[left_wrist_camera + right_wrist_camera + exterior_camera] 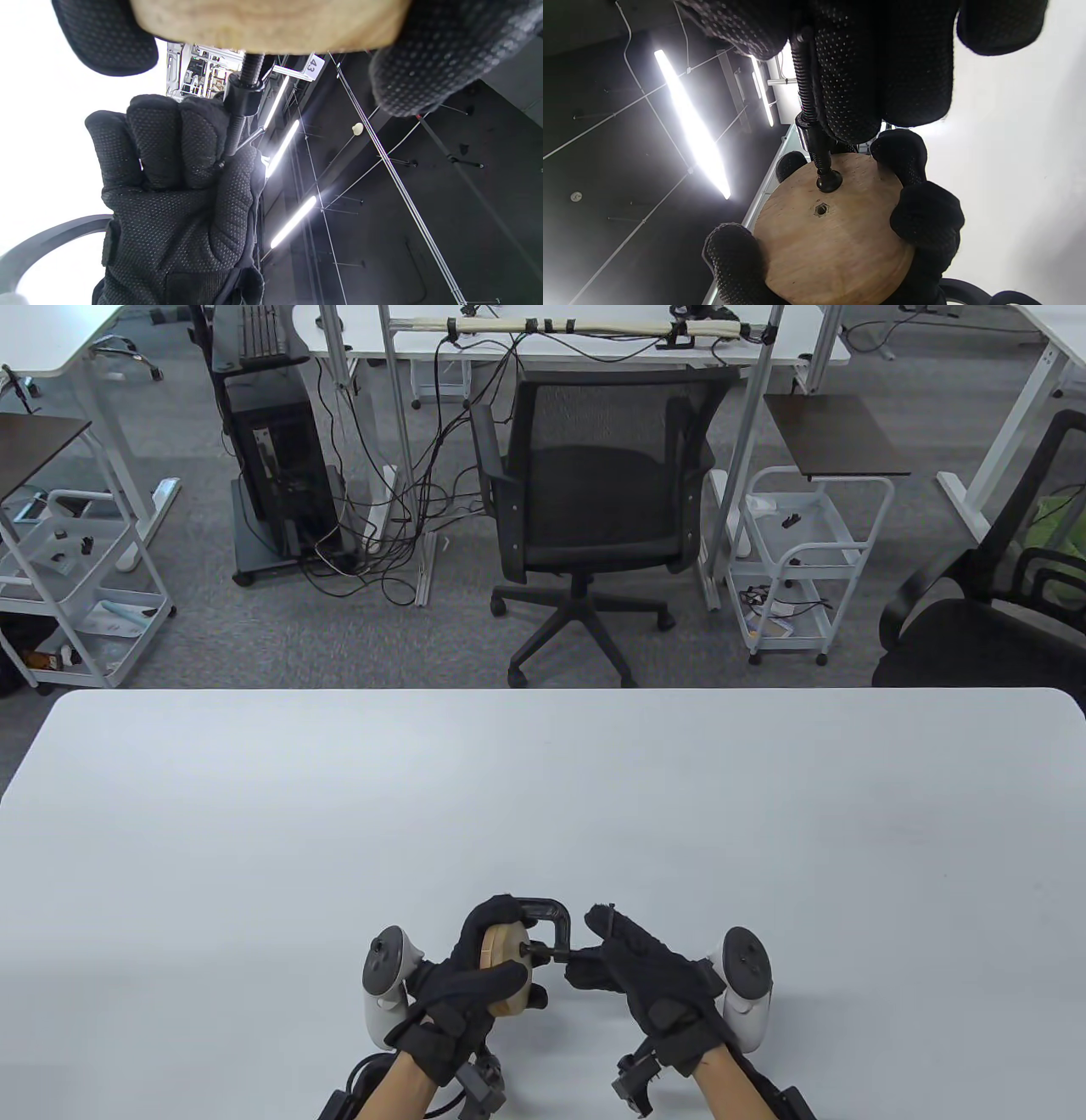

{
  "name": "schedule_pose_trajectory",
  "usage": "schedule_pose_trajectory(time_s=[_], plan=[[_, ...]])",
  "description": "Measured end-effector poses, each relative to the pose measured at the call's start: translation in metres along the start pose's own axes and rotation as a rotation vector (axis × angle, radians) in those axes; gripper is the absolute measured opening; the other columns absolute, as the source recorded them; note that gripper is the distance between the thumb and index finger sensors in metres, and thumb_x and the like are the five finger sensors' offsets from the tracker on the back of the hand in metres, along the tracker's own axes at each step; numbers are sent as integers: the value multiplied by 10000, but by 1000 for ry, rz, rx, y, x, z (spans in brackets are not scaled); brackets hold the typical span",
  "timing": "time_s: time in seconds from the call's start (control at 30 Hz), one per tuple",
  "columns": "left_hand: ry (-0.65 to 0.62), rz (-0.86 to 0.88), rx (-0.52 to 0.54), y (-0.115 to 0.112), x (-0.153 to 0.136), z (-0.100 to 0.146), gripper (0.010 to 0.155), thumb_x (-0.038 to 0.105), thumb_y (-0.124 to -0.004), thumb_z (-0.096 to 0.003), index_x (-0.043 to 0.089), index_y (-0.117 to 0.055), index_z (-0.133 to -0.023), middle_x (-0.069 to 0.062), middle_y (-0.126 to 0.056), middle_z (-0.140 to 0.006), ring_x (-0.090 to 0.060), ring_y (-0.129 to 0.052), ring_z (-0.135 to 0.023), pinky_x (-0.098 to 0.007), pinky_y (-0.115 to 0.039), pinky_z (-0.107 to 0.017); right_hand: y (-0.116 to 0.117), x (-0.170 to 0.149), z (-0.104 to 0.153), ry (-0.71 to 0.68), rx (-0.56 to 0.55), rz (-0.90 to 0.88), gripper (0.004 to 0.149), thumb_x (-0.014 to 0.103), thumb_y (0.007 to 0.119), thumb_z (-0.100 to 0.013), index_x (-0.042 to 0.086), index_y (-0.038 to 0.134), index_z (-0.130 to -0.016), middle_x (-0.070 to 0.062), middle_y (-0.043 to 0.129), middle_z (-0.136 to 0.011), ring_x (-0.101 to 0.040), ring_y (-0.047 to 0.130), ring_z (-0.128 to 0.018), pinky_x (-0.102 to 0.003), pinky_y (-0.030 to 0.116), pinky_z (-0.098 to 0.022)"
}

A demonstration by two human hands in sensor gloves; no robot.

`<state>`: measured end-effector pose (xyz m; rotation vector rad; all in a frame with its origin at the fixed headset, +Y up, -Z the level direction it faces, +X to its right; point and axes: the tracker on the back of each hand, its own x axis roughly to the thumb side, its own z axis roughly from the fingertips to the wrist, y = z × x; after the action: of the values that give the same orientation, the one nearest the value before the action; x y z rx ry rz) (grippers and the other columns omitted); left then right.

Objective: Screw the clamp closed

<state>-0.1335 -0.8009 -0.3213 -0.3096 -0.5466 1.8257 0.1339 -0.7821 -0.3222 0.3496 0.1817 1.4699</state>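
A black C-clamp [543, 918] is held above the table's near edge, its frame arching over a round wooden disc [502, 957]. My left hand [475, 984] grips the disc, fingers wrapped around its rim [912, 178]. The clamp's threaded screw [808, 106] points at the disc face, and its round pad [829, 181] presses on the wood [831, 237] just above a small centre hole. My right hand [632, 959] holds the screw's outer end, fingers closed around it [186, 140]. In the left wrist view the screw [248, 84] runs from the disc's edge [271, 25] into the right hand.
The white table [543, 806] stretches ahead of the hands. Beyond its far edge stand a black office chair [590, 509], a white trolley [797, 560] and a second chair [993, 611] at the right.
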Motion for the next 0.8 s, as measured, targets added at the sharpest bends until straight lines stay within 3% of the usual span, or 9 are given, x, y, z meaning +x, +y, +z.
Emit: schedule_pose_trajectory(time_s=[0.17,0.23,0.33,0.43,0.47,0.53,0.6,0.63,0.8], plan=[[-3,11,17,1,1,1,908,604,-929,-494,356,-341,-1141,-8,-295,-1241,-575,-501,-1002,-631,-788,-570,-3,6,2,-50,-41,69,657,380,719,-518,11,543,-1032,-208,931,-809,-470,871,-703,-662,651,-524],[-8,22,31,4,1,2,910,605,-928,-496,354,-339,-1142,-10,-293,-1241,-573,-501,-1003,-631,-789,-569,-8,15,4,-99,-123,235,646,374,682,-523,35,514,-1046,-236,859,-876,-499,798,-757,-666,632,-533],[-12,51,38,4,1,2,910,609,-925,-497,357,-333,-1142,-9,-289,-1241,-573,-500,-1003,-628,-788,-572,-11,25,5,-205,-136,460,632,317,686,-516,116,486,-1080,-240,668,-1032,-535,665,-859,-681,602,-555],[-12,75,40,4,1,2,908,610,-922,-501,356,-330,-1142,-11,-286,-1240,-569,-498,-1006,-625,-788,-576,-6,34,7,-335,-42,682,716,251,754,-494,235,386,-1107,-107,382,-1169,-561,462,-962,-721,496,-610],[-10,80,39,3,0,2,908,610,-921,-502,357,-328,-1142,-12,-283,-1241,-569,-497,-1006,-626,-787,-575,-1,37,8,-401,-2,793,787,218,791,-473,284,328,-1106,-35,241,-1184,-541,370,-998,-732,441,-634],[-5,85,37,3,1,2,909,611,-921,-500,358,-330,-1142,-12,-285,-1241,-570,-500,-1004,-625,-790,-573,9,42,11,-491,56,1034,880,202,829,-455,359,236,-1086,45,121,-1167,-484,288,-1023,-720,388,-661],[-2,82,29,3,1,2,910,609,-921,-502,356,-327,-1143,-13,-283,-1241,-571,-497,-1005,-626,-787,-575,17,44,14,-529,18,1220,897,242,853,-436,373,240,-1078,74,162,-1168,-463,324,-1025,-706,423,-661],[-1,78,29,2,1,3,910,610,-922,-499,357,-330,-1143,-13,-286,-1241,-572,-497,-1004,-626,-788,-573,20,43,13,-528,51,1270,899,274,864,-433,380,247,-1078,84,187,-1173,-458,345,-1028,-704,440,-660],[11,43,31,4,-1,3,911,605,-927,-496,352,-337,-1142,-14,-293,-1240,-574,-502,-1001,-629,-788,-568,23,36,11,-486,110,1138,736,407,820,-463,321,445,-1090,43,400,-1179,-468,372,-1027,-722,422,-655]])
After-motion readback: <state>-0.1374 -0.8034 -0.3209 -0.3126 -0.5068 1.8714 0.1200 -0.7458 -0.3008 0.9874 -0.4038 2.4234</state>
